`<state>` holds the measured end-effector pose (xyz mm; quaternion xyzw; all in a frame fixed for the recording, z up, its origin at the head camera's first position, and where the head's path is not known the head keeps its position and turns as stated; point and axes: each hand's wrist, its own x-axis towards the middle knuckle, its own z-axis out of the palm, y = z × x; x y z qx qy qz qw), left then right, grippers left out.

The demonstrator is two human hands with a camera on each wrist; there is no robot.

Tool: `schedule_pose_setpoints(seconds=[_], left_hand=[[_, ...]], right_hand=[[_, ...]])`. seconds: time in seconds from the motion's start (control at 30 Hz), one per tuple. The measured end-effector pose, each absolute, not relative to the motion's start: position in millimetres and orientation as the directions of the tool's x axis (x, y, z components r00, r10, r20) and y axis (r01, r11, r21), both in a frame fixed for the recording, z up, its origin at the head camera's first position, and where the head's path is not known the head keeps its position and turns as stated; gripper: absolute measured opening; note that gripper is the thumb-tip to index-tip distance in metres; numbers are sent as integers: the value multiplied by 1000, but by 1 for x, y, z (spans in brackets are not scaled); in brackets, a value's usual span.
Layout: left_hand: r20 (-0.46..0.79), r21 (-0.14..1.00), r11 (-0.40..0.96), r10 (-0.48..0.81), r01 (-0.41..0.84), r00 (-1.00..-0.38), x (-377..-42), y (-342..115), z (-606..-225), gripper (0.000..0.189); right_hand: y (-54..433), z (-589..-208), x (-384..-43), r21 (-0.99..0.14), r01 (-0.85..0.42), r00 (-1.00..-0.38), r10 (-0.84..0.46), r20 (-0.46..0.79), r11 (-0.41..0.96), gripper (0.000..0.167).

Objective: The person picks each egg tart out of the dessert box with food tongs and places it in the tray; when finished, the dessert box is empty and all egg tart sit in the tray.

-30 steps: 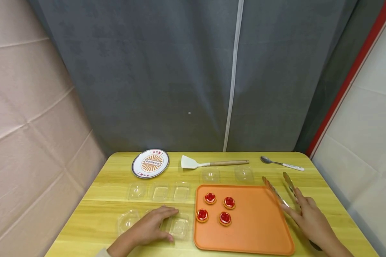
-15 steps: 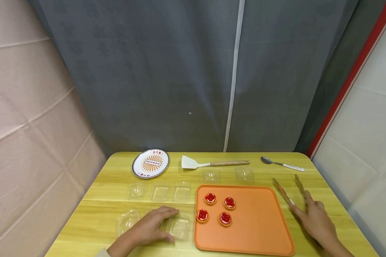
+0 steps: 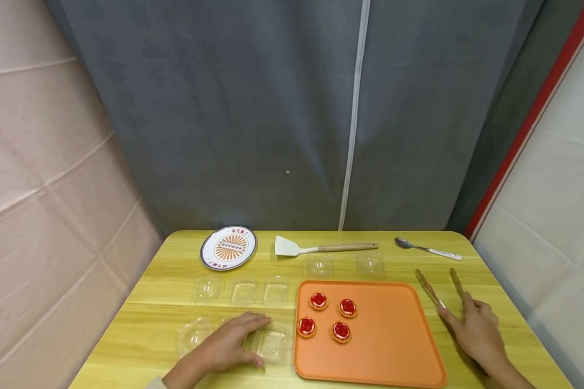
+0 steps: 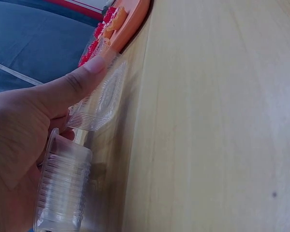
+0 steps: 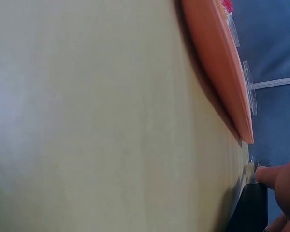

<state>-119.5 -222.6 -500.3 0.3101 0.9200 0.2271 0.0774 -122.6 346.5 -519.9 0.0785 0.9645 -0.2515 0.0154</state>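
My right hand (image 3: 480, 330) grips a pair of metal tongs (image 3: 429, 289) right of the orange tray (image 3: 384, 351). The tongs' arms are spread apart, with nothing between their tips. In the right wrist view their dark handle (image 5: 250, 208) shows under the fingers. My left hand (image 3: 226, 343) rests among clear plastic containers left of the tray, fingers extended and thumb spread. Its fingertips are at the left side of one container (image 3: 272, 344); in the left wrist view the thumb overlaps a container (image 4: 104, 99). Several red-topped tarts (image 3: 341, 332) sit on the tray's left half.
More clear containers (image 3: 274, 290) stand behind the left hand, and two (image 3: 370, 265) behind the tray. Along the back lie a patterned plate (image 3: 229, 248), a white spatula (image 3: 287, 247) with a wooden handle, and a spoon (image 3: 425, 248). Grey curtain (image 3: 253, 119) hangs behind the table.
My right hand has moved the tongs right, away from the tray's edge, and then slowed. The left hand, the containers and the tarts have stayed in place.
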Motion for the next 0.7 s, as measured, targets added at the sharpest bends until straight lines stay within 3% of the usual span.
schedule_pose_setpoints(seconds=[0.47,0.7], left_hand=[[10,428,704,624,567,-782,-119,-222,-497,96],[49,381,710,624,592,-780,-120,-221,-490,97]], right_hand=[[343,-518,-121,-460,157,-986,165,-24,874,101],[329,-513,-125,-407,30,-969,126,212,913,90]])
